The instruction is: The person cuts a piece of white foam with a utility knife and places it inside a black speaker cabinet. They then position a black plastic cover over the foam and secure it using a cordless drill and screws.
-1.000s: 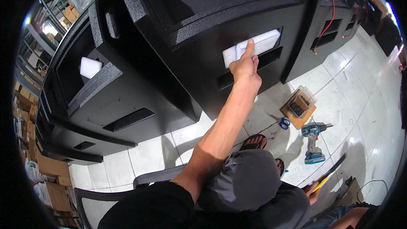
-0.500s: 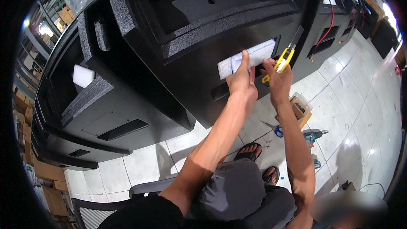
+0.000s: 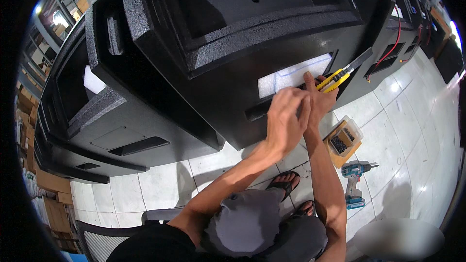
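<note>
The white foam sheet [image 3: 295, 76] is sitting in the slot of the black speaker cabinet [image 3: 228, 63], right under our fingertips. Our left hand [image 3: 285, 119] is pressing flat beside its lower edge, holding nothing. Our right hand [image 3: 321, 98], absent a second ago, has come up alongside and is gripping one yellow utility knife [image 3: 342, 73], blade out, forefinger resting on the foam; trimming looks ready to begin. Below our hands we are counting one cordless drill [image 3: 355, 180] and one tray of screws [image 3: 342, 141]. Far left of our hands, a second foam piece [image 3: 92, 80] is lying in another cabinet.
</note>
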`<state>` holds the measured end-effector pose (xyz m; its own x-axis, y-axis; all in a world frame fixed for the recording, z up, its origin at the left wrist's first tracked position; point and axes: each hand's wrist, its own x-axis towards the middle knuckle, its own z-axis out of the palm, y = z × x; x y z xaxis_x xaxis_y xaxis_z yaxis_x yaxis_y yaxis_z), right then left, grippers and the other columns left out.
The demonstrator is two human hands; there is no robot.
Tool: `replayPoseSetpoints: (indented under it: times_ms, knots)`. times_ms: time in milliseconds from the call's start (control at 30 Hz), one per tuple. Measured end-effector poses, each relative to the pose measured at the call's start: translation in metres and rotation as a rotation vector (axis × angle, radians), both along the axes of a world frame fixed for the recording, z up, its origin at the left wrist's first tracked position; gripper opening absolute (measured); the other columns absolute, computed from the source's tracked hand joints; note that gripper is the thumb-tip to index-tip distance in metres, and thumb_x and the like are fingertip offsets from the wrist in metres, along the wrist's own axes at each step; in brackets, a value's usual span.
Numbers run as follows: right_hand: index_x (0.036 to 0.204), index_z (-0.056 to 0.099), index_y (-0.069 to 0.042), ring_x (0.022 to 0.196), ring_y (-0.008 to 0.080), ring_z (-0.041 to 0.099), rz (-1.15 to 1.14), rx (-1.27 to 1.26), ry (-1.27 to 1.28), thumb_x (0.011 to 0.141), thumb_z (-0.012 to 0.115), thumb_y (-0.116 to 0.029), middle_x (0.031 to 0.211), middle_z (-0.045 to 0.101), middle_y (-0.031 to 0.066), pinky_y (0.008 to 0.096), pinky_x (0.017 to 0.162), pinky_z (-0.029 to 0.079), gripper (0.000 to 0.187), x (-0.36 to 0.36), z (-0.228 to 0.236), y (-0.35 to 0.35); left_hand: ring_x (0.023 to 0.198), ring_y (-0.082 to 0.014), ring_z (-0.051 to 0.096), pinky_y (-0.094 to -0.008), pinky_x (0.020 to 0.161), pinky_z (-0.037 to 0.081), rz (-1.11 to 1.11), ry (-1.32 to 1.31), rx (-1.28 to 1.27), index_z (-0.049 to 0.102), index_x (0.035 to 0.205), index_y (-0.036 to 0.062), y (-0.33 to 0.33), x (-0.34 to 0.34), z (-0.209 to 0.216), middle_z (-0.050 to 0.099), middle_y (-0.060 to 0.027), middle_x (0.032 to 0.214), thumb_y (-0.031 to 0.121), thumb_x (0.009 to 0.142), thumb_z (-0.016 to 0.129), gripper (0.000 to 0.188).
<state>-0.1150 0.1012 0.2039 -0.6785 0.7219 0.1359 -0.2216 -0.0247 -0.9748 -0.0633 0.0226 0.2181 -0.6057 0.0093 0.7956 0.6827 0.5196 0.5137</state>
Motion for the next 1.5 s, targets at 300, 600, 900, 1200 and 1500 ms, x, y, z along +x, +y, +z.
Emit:
replayPoseSetpoints:
  times_ms: [300,600,900,1200,1500]
  knots:
    - [0.098,0.052,-0.002,0.075,0.0102,0.055,0.124,-0.053,0.176,0.078,0.079,-0.016,0.085,0.057,0.0044,0.0223,0.067,0.047,0.036,0.000,-0.001,0.005,0.132,-0.0372,0.039,-0.0442,0.107,0.036,-0.138,0.067,-0.364,0.044,0.133,-0.0059,-0.010,-0.017,-0.013,0.041,-0.0211,0.140,0.008,0.082,0.064,0.057]
    - [0.100,0.054,0.000,0.082,0.0115,0.058,0.164,0.009,0.244,0.082,0.074,-0.009,0.091,0.060,0.0067,0.0243,0.072,0.049,0.028,0.001,-0.003,0.008,0.138,-0.0364,0.030,-0.0459,0.113,0.027,-0.137,-0.001,-0.484,0.035,0.140,-0.0064,-0.018,-0.021,-0.017,0.032,-0.0213,0.148,0.034,0.079,0.064,0.079]
    - [0.107,0.058,0.001,0.093,0.0161,0.062,0.126,0.174,0.220,0.084,0.070,-0.005,0.100,0.064,0.0085,0.0285,0.084,0.050,0.027,0.006,-0.004,0.022,0.143,-0.0339,0.021,-0.0440,0.115,0.022,-0.071,-0.107,-0.575,0.027,0.144,-0.0063,-0.009,-0.015,-0.007,0.023,-0.0186,0.153,0.043,0.076,0.068,0.093]
    - [0.118,0.057,-0.001,0.096,0.0155,0.062,0.236,0.312,0.230,0.086,0.066,-0.009,0.108,0.064,0.0088,0.0318,0.088,0.049,0.034,0.011,0.009,0.037,0.144,-0.0310,0.017,-0.0429,0.115,0.021,-0.042,-0.164,-0.565,0.038,0.139,-0.0062,-0.003,-0.014,-0.009,0.022,-0.0155,0.155,0.035,0.065,0.077,0.093]
    - [0.124,0.055,0.000,0.099,0.0141,0.057,0.326,0.381,0.177,0.086,0.066,-0.008,0.110,0.061,0.0078,0.0299,0.088,0.046,0.041,0.013,0.010,0.047,0.143,-0.0280,0.022,-0.0383,0.115,0.022,0.051,-0.131,-0.610,0.037,0.137,-0.0120,0.001,-0.012,-0.008,0.027,-0.0175,0.152,0.045,0.067,0.074,0.097]
